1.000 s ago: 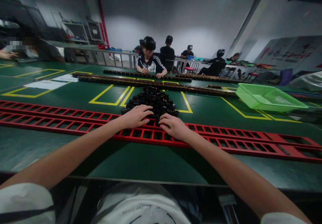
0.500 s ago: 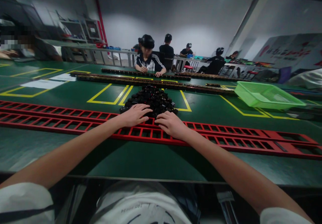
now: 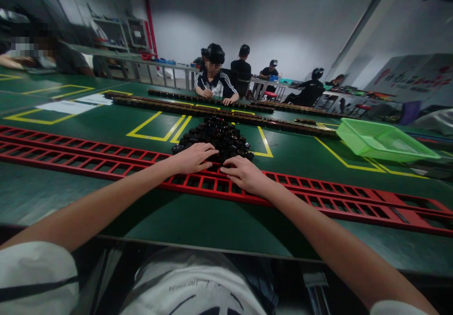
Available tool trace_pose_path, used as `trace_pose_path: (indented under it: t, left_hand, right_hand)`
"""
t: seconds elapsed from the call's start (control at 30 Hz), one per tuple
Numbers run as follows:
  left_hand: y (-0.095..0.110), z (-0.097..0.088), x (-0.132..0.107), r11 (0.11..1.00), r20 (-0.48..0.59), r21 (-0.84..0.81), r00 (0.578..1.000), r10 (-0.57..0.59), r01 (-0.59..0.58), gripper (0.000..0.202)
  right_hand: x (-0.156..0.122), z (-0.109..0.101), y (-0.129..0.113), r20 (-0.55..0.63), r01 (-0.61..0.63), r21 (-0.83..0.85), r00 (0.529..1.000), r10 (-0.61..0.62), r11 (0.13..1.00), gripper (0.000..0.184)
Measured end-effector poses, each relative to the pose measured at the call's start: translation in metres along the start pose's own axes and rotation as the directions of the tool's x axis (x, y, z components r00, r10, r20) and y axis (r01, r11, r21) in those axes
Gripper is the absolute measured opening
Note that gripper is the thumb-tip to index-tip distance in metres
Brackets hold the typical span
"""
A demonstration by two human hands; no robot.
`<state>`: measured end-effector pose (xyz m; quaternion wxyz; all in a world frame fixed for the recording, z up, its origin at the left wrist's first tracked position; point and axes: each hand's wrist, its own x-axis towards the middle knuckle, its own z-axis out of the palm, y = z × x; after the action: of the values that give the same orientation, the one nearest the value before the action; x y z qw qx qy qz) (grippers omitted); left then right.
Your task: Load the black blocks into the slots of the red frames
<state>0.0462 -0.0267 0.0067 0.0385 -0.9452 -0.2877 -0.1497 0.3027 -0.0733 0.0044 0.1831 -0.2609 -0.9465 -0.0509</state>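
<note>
A heap of small black parts (image 3: 215,138) lies on the green table just beyond two long red slotted racks (image 3: 106,161). My left hand (image 3: 193,158) rests palm down at the near edge of the heap, its fingers curled among the parts. My right hand (image 3: 244,173) lies beside it over the red racks, fingertips on the nearest black pieces. Whether either hand has a part pinched is hidden under the fingers.
A green plastic basket (image 3: 380,140) sits at the right. Dark filled racks (image 3: 212,112) run across the table farther back, where a person (image 3: 215,81) works opposite. Yellow tape lines mark the green table (image 3: 212,220). More people sit at benches behind.
Both hands stay at the near edge of the heap with only slight finger shifts. The view has tilted and moved a little to the left.
</note>
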Motion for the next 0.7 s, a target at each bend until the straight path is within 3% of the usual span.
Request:
trace_pose_path:
  t: [0.4,0.7]
  left_hand:
    - [-0.009,0.008,-0.004,0.998,0.049,-0.053,0.998,-0.044,0.047,0.039]
    - [-0.011,0.011,-0.003,1.0,0.078,-0.003,0.997,-0.029,0.03,0.036]
  right_hand:
    - [-0.001,0.0,-0.006,-0.053,-0.074,0.067,0.996,0.078,0.995,0.023]
    - [0.001,-0.003,-0.007,-0.094,-0.112,0.077,0.988,0.119,0.991,0.017]
